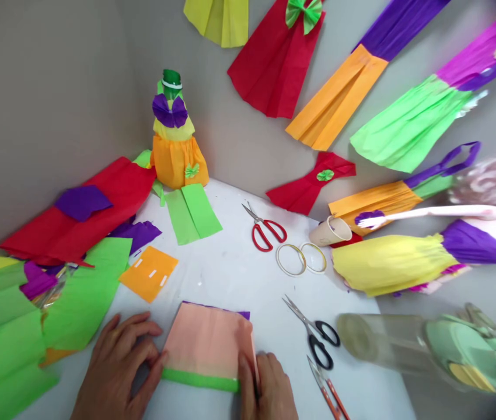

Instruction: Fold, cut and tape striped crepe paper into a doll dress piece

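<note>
A pink sheet of paper (210, 338) lies on the white table in front of me. A green strip (199, 379) runs along its near edge, and a sliver of purple paper (243, 315) shows behind its far edge. My left hand (119, 367) rests at the sheet's left side, fingers loosely bent and apart, with the thumb side touching the paper's edge. At the right edge, my right hand (269, 385) pinches the pink paper between thumb and fingers, where the edge is slightly raised.
Black-handled scissors (318, 338), red-handled scissors (265, 227), orange-handled snips (327, 385) and two tape rolls (292, 259) lie to the right. A paper cup (331, 231), a doll (388, 262) and a clear bottle (383, 338) are beyond. Coloured paper (86, 291) is heaped left.
</note>
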Demonstrator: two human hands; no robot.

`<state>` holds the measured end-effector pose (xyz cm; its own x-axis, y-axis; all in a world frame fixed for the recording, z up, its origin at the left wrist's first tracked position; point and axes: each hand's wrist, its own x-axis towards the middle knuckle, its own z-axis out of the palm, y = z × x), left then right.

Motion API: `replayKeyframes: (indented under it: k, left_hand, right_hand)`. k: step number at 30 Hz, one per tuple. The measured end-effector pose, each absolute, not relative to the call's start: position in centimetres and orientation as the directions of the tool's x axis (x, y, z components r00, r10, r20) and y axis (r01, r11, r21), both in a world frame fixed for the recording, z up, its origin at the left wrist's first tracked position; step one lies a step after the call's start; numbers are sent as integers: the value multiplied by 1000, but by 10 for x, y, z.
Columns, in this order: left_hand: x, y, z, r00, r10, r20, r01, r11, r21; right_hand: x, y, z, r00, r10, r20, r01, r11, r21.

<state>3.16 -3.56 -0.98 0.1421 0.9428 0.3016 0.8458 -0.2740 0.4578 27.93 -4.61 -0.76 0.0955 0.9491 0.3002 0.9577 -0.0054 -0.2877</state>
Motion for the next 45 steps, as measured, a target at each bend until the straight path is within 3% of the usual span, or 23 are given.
replayKeyframes:
  k: [11, 17, 21, 26, 30, 32, 36, 40, 45]
  left_hand:
    - [37, -33, 2, 119, 941, 315, 853, -259, 453]
    - [37, -30, -6, 380, 834, 399, 783, -520, 341]
    - [39, -29, -17, 452, 810, 375, 730, -577, 366]
    - [37, -27, -25, 526, 766, 370, 749, -623, 226]
    - [33, -25, -24, 543, 762, 353, 773, -618, 144]
    - [32, -24, -23, 560, 754, 343, 768, -628, 125]
    - [29, -23, -24, 586, 728, 356, 742, -658, 123]
    - [29, -21, -23, 589, 718, 371, 738, -665, 116]
    - [28, -20, -21, 582, 741, 335, 757, -644, 109]
  right_hand:
    - [273, -46, 6, 164, 969, 185, 935, -93, -343]
    - [274, -45, 7, 130, 971, 199, 939, -56, -338]
    - [274, -42, 9, 117, 965, 235, 940, -31, -340]
    - [284, -43, 12, 127, 942, 310, 940, -15, -342]
    - [276, -53, 25, -83, 880, 468, 970, 179, -164]
    - [259, -62, 33, -269, 868, 418, 935, 340, -104]
    - [222, -75, 39, -529, 809, 258, 811, 571, -128]
    - [216, -77, 30, -568, 808, 158, 788, 589, -178]
    - [229, -80, 17, -525, 840, 137, 793, 542, -279]
